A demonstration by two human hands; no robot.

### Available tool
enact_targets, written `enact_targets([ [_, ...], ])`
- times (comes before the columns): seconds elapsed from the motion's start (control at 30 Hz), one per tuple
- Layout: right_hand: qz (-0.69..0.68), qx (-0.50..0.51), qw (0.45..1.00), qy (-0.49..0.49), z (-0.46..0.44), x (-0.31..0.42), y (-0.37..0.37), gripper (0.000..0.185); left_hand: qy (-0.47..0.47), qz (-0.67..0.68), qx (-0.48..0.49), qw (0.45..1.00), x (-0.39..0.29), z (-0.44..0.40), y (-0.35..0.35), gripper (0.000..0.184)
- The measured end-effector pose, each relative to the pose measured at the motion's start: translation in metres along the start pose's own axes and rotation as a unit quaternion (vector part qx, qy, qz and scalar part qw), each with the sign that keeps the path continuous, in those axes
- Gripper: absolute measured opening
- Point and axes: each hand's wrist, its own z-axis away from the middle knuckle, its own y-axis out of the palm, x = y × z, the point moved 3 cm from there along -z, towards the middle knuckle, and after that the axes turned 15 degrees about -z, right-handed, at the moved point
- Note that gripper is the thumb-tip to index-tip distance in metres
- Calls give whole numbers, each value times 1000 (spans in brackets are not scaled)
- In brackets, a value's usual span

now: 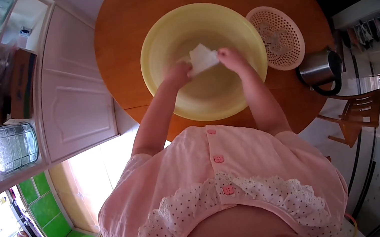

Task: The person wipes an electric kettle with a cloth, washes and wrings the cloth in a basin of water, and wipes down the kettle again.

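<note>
A small white cloth, thin and creased, hangs over the inside of a large pale yellow basin. My right hand pinches its right edge between thumb and fingers. At its left edge is my left hand, slightly blurred, with the fingers closed on the cloth's lower left part. Both forearms reach in over the near rim. Whether the piece is fabric or paper is hard to tell.
The basin stands on a round wooden table. To its right are a pink perforated basket with clear things inside, and a metal kettle. A wooden chair stands beyond the table; a white cabinet is at left.
</note>
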Motion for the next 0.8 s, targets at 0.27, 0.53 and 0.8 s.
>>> enact_targets([
  [0.27,256,118,959,24,-1,-30,41,27,39,-45,157,986,-11,3,24,27],
  [0.53,297,132,925,-194,-46,-44,102,52,-93,-103,165,976,20,-71,124,48],
  [0.8,306,139,941,-41,-19,-64,94,72,-39,-301,244,921,-24,-22,67,70],
])
